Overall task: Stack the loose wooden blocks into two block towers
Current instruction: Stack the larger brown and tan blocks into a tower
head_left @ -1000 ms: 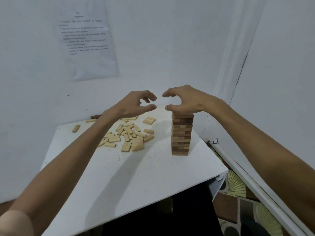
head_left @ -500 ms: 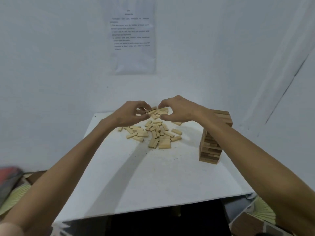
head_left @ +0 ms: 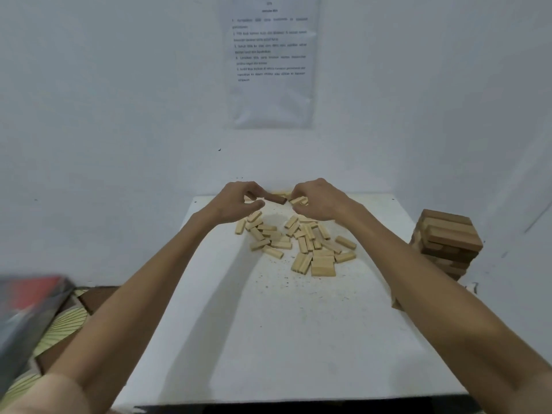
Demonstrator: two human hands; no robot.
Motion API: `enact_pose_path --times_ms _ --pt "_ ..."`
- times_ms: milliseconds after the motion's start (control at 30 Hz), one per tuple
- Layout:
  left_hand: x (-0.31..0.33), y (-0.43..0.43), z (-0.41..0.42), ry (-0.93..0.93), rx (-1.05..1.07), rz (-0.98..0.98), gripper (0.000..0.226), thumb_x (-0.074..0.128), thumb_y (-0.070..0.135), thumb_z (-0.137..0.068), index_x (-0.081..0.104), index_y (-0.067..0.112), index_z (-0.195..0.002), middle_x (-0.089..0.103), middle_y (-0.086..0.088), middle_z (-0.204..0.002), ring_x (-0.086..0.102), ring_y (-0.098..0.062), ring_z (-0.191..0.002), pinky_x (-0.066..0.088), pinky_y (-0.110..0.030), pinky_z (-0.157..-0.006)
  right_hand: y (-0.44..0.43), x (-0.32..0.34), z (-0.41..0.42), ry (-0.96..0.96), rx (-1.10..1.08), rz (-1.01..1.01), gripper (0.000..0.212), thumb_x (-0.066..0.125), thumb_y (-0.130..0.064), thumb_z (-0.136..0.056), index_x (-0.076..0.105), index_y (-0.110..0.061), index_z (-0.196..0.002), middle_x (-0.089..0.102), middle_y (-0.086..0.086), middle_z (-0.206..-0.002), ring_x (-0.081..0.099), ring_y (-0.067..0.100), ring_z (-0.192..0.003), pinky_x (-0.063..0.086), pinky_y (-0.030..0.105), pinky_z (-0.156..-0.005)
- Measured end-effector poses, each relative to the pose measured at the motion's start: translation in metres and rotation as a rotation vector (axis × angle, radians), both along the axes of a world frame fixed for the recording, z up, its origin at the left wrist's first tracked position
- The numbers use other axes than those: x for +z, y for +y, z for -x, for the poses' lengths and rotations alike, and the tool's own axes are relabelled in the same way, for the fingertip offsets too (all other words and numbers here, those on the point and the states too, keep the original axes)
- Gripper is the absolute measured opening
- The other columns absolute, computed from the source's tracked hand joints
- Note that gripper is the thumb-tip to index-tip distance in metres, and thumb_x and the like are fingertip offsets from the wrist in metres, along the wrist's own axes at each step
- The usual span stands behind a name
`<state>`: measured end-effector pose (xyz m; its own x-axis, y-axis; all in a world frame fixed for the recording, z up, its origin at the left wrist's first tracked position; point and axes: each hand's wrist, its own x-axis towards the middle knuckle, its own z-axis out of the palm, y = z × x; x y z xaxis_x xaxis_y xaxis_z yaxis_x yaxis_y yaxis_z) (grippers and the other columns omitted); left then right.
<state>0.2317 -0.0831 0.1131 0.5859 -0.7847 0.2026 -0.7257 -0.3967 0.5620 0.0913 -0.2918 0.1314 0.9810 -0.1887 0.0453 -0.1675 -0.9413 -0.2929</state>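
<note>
My left forearm (head_left: 134, 294) and right forearm (head_left: 433, 294) reach out from the bottom corners over the white counter (head_left: 268, 339), whose near half is speckled with small dark crumbs. Down on the floor to my left lies a patterned mat (head_left: 59, 327), and beside it something red and grey (head_left: 27, 309) too blurred to make out.

Past the middle of the counter the loose blocks (head_left: 301, 243) lie scattered flat in a pale heap, a few side by side at its near edge. The heap sits between my two wrists and just short of my fingers. Well apart from it, at the counter's right edge, stands the tower (head_left: 448, 237). Its lower part is hidden behind my right forearm and its top layers are turned slightly askew.

Both hands hover at the far end of the heap, knuckles up, fingers curled down and inward toward each other. My left hand (head_left: 239, 201) pinches the left end of a dark block (head_left: 276, 199) between thumb and forefinger, and that block spans the gap between the hands. My right hand (head_left: 319, 201) curls its fingers onto the pale blocks just beside the dark one. I cannot tell whether it grips any.

On the wall behind hangs a sheet of paper (head_left: 271, 64) with printed lines too small to read.
</note>
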Motion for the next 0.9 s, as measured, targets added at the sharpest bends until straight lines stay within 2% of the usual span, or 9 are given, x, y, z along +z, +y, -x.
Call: enact_pose_path --times_ms 100,167,267,367,467,533,633,800,900 --pt "-0.008 -0.014 -0.024 0.028 0.037 -0.009 0.020 0.068 0.017 -0.096 0.071 0.012 -0.115 0.070 0.009 -0.109 0.065 -0.007 -0.100 0.042 -0.003 -0.074 -0.011 -0.014 -0.030 0.033 -0.016 0.018 0.035 0.060 -0.031 -0.099 0.065 -0.021 -0.132 0.062 0.001 -0.138 0.059 0.023 -0.121 0.055 0.042 -0.094" --pt "-0.015 -0.025 -0.041 0.026 0.046 -0.021 0.021 0.067 0.015 -0.096 0.072 0.011 -0.116 0.070 0.006 -0.110 0.064 -0.010 -0.100 0.040 0.000 -0.071 -0.019 -0.026 -0.050 0.055 -0.018 0.032 0.036 0.060 -0.029 -0.098 0.065 -0.019 -0.132 0.062 0.003 -0.136 0.060 0.024 -0.120 0.054 0.043 -0.096" --pt "-0.026 -0.040 -0.065 0.029 0.058 -0.061 0.022 0.067 0.018 -0.097 0.071 0.012 -0.118 0.071 0.002 -0.112 0.062 -0.014 -0.102 0.041 -0.009 -0.077 -0.030 -0.044 -0.079 0.076 -0.033 0.068 0.035 0.058 -0.024 -0.099 0.064 -0.017 -0.133 0.061 0.008 -0.135 0.057 0.027 -0.122 0.052 0.042 -0.098" --pt "-0.039 -0.056 -0.089 0.032 0.090 -0.117 0.030 0.065 0.021 -0.097 0.069 0.011 -0.125 0.070 -0.004 -0.125 0.063 -0.021 -0.117 0.045 -0.025 -0.092 -0.041 -0.063 -0.102 0.089 -0.055 0.119 0.036 0.056 -0.018 -0.101 0.061 -0.012 -0.136 0.060 0.011 -0.135 0.056 0.029 -0.123 0.052 0.042 -0.097" --pt "-0.054 -0.072 -0.109 -0.027 0.120 -0.202 0.040 0.062 0.022 -0.098 0.062 0.009 -0.136 0.064 -0.007 -0.137 0.057 -0.027 -0.129 0.045 -0.034 -0.103 -0.052 -0.080 -0.120 0.104 -0.064 0.180 0.037 0.059 -0.013 -0.100 0.058 -0.009 -0.137 0.057 0.012 -0.137 0.054 0.029 -0.124 0.050 0.041 -0.097" --pt "-0.064 -0.080 -0.119 -0.076 0.141 -0.238 0.039 0.059 0.018 -0.098 0.063 0.010 -0.135 0.064 -0.008 -0.136 0.056 -0.029 -0.128 0.047 -0.037 -0.100 -0.058 -0.089 -0.128 0.106 -0.063 0.217 0.036 0.060 -0.010 -0.099 0.060 -0.008 -0.135 0.057 0.013 -0.137 0.054 0.030 -0.124 0.051 0.041 -0.096" --pt "-0.083 -0.087 -0.125 -0.177 0.159 -0.309 0.031 0.055 0.012 -0.095 0.067 0.013 -0.123 0.059 -0.005 -0.123 0.058 -0.029 -0.114 0.049 -0.038 -0.083 -0.063 -0.099 -0.134 0.114 -0.062 0.236 0.036 0.057 -0.007 -0.099 0.058 -0.008 -0.135 0.056 0.013 -0.136 0.054 0.030 -0.122 0.051 0.041 -0.094" --pt "-0.107 -0.092 -0.122 -0.409 0.223 -0.334 0.032 0.049 0.010 -0.097 0.063 0.014 -0.126 0.054 -0.007 -0.128 0.051 -0.027 -0.116 0.043 -0.039 -0.090 -0.065 -0.112 -0.135 0.025 -0.112 0.262 0.035 0.055 -0.005 -0.099 0.054 -0.007 -0.135 0.053 0.013 -0.134 0.048 0.030 -0.122 0.047 0.038 -0.081" --pt "-0.114 -0.095 -0.121 -0.434 0.248 -0.278 0.028 0.051 0.014 -0.099 0.064 0.012 -0.124 0.055 -0.009 -0.126 0.051 -0.028 -0.116 0.041 -0.039 -0.090 -0.064 -0.118 -0.135 -0.038 -0.175 0.226 0.031 0.050 -0.004 -0.101 0.056 -0.004 -0.131 0.054 0.015 -0.131 0.047 0.030 -0.120 0.045 0.038 -0.079"
